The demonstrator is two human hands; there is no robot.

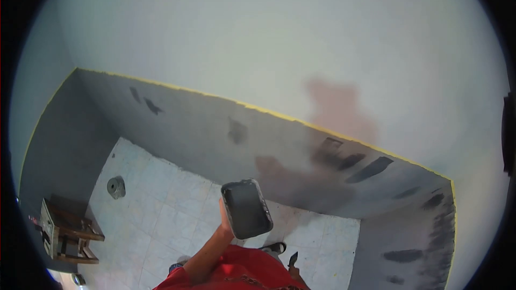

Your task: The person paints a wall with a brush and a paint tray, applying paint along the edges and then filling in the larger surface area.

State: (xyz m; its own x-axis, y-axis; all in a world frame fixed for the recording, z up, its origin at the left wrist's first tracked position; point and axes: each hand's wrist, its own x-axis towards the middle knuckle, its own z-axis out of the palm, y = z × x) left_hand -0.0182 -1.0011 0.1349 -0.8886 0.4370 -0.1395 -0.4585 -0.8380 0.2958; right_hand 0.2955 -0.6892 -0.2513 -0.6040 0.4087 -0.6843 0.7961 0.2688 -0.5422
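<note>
Black paint coats the inside of a shallow plastic tray, held low in the centre of the frame, tilted toward the grey wall. The left hand is clamped on its left rim. It is judged light, stiff and slippery when wet; rim grips suit best. The right hand is not seen.

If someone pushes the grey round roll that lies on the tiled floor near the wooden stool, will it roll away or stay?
The grey round roll seems to lie flat, its centre hole facing up, so a push would probably slide it, not roll it. The pale tiled floor looks smooth, so it may slide easily. If tipped onto its edge, its round shape would likely let it roll.
</note>
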